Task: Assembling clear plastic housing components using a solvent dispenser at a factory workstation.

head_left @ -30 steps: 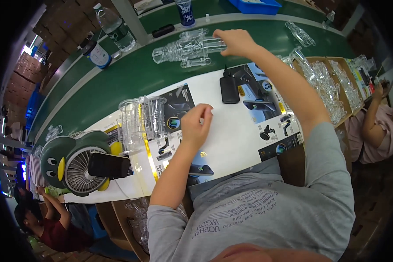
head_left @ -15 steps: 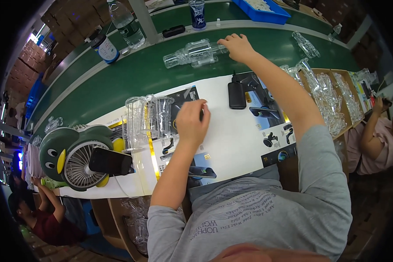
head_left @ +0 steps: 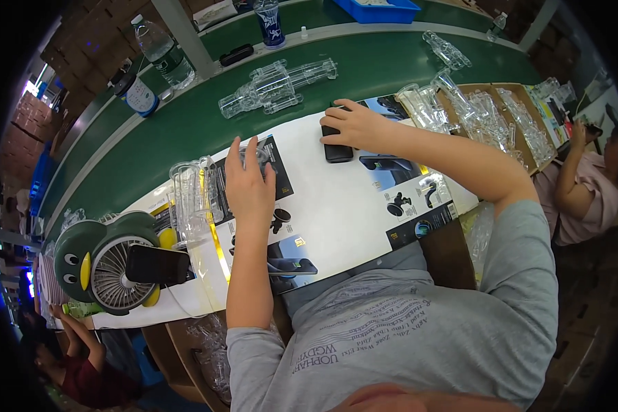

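My left hand (head_left: 251, 189) is open, its fingers spread around a clear tubular piece (head_left: 261, 156) standing at the far left of the white sheet. Beside it stand several clear cylinders (head_left: 193, 196) in a cluster. My right hand (head_left: 356, 126) has its fingers closed over the upper part of a small black bottle (head_left: 338, 152), hiding the thin nozzle. Farther away, a clear assembly of joined tubes (head_left: 275, 87) lies untouched on the green belt (head_left: 192, 134).
A green penguin-shaped fan (head_left: 110, 264) with a phone (head_left: 158, 265) before it stands at left. Cartons of clear parts (head_left: 491, 117) sit at right, with more below left. Bottles (head_left: 165, 53) line the ledge behind. Co-workers sit at both sides.
My right hand has left the clear assembly on the belt and come nearer, onto the black bottle. My left hand has moved left and opened beside the clear pieces. The whole view has shifted.
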Demonstrator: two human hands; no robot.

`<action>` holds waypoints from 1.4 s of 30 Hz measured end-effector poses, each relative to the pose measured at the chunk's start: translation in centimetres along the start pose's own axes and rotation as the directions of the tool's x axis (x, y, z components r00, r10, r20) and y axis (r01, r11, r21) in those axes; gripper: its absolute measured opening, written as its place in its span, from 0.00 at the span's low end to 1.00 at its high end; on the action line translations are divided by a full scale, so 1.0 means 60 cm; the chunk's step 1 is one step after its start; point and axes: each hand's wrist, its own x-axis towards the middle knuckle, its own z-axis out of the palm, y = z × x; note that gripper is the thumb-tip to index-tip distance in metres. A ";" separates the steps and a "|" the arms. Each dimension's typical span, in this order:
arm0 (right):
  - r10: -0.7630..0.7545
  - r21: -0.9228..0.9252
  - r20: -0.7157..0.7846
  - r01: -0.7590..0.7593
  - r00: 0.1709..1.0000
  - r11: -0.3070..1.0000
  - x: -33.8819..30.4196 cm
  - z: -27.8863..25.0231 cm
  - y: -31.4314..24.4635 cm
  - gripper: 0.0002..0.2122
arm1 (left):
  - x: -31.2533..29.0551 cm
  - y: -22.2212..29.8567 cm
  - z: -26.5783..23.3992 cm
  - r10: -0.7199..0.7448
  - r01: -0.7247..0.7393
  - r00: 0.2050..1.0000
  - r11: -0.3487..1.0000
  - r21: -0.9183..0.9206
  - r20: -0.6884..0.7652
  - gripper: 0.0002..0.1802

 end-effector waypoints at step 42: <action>0.962 0.965 0.110 0.205 0.250 -0.163 -0.001 -0.049 -0.118 0.20 | -0.001 0.005 0.034 -0.149 0.029 0.971 0.850 -0.525 -0.188 0.34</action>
